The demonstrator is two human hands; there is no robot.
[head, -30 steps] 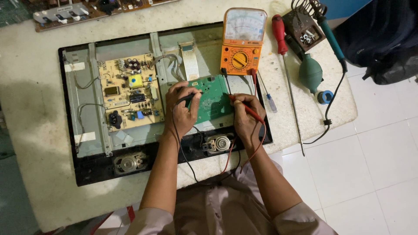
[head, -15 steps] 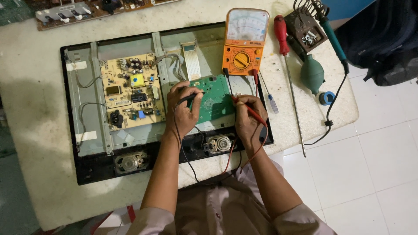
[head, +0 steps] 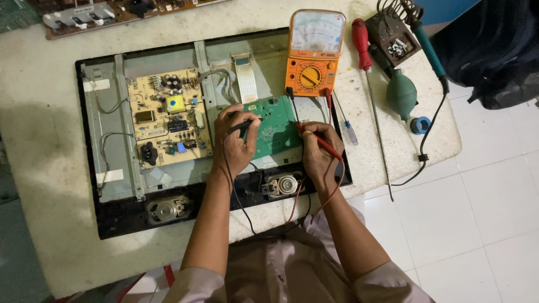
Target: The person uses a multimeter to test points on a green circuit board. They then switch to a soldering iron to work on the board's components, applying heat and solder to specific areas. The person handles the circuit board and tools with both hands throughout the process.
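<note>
While both probes sit on the green circuit board [head: 275, 126], that board lies inside the opened back of a flat-screen chassis [head: 106, 219] on the counter [head: 50, 140], right-of-centre in the frame. Left hand [head: 236, 140] rests on the green board's left edge, fingers [head: 250, 132] pinched round the black probe [head: 242, 124], tip aimed at the board. Right hand [head: 317, 148] is at the board's right edge, fingers clenched on the red probe [head: 320, 143], tip touching near the board's right margin. Black & red leads run from the hands down toward the person's lap and loop back up. Just left of the green board: metal bracket strip, then a tan power board [head: 168, 118] w/ capacitors, a yellow block and a black socket. Above the green board, a white flat ribbon cable [head: 245, 78]. Below it, at the chassis bottom edge, a small round speaker [head: 283, 184]; a second speaker [head: 165, 209] sits further left along that edge. Up-right of the green board, an orange analogue multimeter [head: 314, 53] lies half over the chassis rim, leads plugged in at its lower end. Right of the board, on the counter: small blue-handled screwdriver [head: 348, 129], long red-handled screwdriver [head: 368, 67], green desoldering bulb [head: 401, 92], teal-handled soldering iron [head: 429, 50] w/ stand, blue solder spool [head: 420, 124]. Far up-left of the board, another brown board [head: 101, 14] at the counter's top edge.
</note>
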